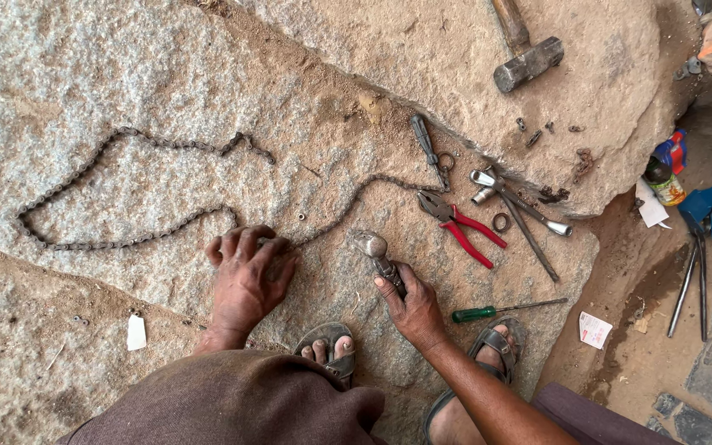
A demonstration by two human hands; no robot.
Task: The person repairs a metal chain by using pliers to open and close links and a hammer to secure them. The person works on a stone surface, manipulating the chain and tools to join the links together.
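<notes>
I see my left hand [246,276] pressed flat on the stone slab [125,74], fingers spread and curled down over one end of the bicycle chain [117,194], pinning it to the rock rather than closing around it. From under those fingers the chain runs away to the left in a long loose loop, and another stretch leads up and to the right, toward the tools beyond my right hand. My right hand [412,306] is wrapped tight around the handle of a small hammer [375,251], whose metal head sits just beside the left hand's fingertips, close to the chain. The two hands are apart, with a sandalled foot [329,346] between and just below them. Just past the right hand lie red-handled pliers [463,227], and beyond them a pair of long metal spanners [521,210] and a dark chain tool [428,150]. A green-handled screwdriver [496,311] lies just to the right of that hand. Well beyond, on the upper rock, rests a heavy sledgehammer [525,53]. A small white scrap [136,332] lies to the left of my left wrist.
</notes>
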